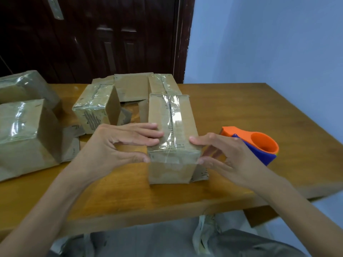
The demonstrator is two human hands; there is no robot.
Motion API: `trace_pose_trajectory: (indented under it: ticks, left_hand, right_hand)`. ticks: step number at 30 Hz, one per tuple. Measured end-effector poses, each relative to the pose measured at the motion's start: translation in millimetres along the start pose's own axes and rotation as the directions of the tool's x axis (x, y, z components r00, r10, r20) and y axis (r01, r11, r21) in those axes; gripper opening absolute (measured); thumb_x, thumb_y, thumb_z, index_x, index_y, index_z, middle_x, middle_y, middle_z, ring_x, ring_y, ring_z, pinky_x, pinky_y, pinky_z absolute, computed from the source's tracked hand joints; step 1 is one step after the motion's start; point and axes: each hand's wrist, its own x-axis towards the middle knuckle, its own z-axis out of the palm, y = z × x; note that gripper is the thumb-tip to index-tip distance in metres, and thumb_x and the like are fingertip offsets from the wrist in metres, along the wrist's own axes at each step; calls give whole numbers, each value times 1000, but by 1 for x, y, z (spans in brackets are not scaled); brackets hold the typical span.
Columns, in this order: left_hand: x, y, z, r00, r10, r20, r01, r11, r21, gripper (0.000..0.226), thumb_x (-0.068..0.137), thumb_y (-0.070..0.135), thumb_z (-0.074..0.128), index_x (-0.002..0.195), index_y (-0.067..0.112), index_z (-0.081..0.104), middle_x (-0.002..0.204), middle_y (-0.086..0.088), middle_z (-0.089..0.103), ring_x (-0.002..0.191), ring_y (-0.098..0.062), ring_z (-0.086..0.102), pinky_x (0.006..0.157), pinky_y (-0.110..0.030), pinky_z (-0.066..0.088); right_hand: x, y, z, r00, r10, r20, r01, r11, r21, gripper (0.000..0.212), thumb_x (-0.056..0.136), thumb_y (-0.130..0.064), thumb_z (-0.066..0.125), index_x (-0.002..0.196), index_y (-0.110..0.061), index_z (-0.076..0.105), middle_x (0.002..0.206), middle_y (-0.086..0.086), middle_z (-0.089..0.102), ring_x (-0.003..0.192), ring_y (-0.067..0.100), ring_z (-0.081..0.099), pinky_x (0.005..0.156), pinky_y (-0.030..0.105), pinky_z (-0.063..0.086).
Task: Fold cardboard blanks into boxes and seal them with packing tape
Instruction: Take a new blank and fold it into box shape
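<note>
A small cardboard box (172, 115) stands in the middle of the wooden table (241, 112), with clear packing tape running along its top seam and down over the near edge. My left hand (115, 145) lies with straight fingers on the box's top left, thumb against its near left corner. My right hand (228, 156) touches the right side, thumb on the top edge and fingers spread along the side wall. An orange and blue tape dispenser (259, 143) lies on the table just right of my right hand, held by neither hand.
Two taped boxes (20, 127) (24, 86) stand at the left edge and a third (92, 106) behind my left hand. Flat cardboard blanks (130, 86) lie at the back, one taped piece behind the box. Behind the table are a dark door (92, 34) and a blue wall.
</note>
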Motion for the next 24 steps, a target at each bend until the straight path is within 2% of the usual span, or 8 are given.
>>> trace_pose_trajectory:
  ticks: [4,7,10,13,16,18,21,24]
  left_hand:
    - [-5,-3,9,997,45,-58,-46,999,-17,37,78,27,85,113,19,77,125,8,76,133,-15,62,112,-32,49]
    - [-9,-5,20,988,66,-141,-67,998,-3,35,80,26,81,114,16,77,125,6,76,133,-18,63,109,-37,53]
    - [-15,-7,39,956,105,-273,-93,994,56,32,83,23,79,113,13,76,124,3,77,131,-18,64,103,-37,57]
    - [-20,-9,48,941,89,-326,-92,996,7,33,85,22,77,117,14,74,128,4,75,134,-19,62,104,-39,57]
    - [-19,-8,41,963,74,-260,-82,996,-19,34,88,25,75,120,14,72,132,5,72,137,-19,59,106,-38,55]
    - [-17,-6,34,975,79,-210,-81,997,2,37,94,37,70,121,12,73,134,3,72,138,-20,58,110,-35,52]
    - [-15,-1,32,973,80,-216,-80,997,10,60,99,60,54,117,7,75,130,0,74,135,-19,61,111,-33,50]
    - [-14,4,39,943,50,-330,-59,998,-17,53,91,57,68,110,8,78,121,2,78,126,-18,67,106,-37,55]
  right_hand:
    - [-1,0,11,999,5,-52,-1,997,82,38,101,-36,63,138,-28,57,101,-10,68,85,6,69,69,25,58]
    - [2,-1,26,987,-29,-156,45,994,101,33,96,-22,63,129,-22,57,87,0,65,73,14,64,60,29,54]
    - [1,-5,42,970,30,-239,10,987,162,31,94,-21,57,124,-24,54,75,6,58,60,22,56,51,39,47]
    - [-2,-8,48,966,38,-257,9,984,178,31,98,-24,53,128,-29,52,73,8,55,58,27,54,49,46,44]
    - [-6,-4,40,985,53,-164,-14,972,233,33,101,-33,51,134,-31,50,88,3,61,72,23,64,57,46,50]
    - [-8,-2,33,992,78,-104,-43,954,298,38,105,-48,45,135,-25,52,96,5,66,81,26,68,62,49,53]
    - [-6,-5,31,988,115,-103,-68,922,381,54,105,-63,39,135,-22,55,85,10,66,73,28,69,55,51,51]
    - [0,-11,34,977,146,-154,-78,923,376,49,101,-67,46,125,-25,58,76,13,63,65,36,66,51,55,48]
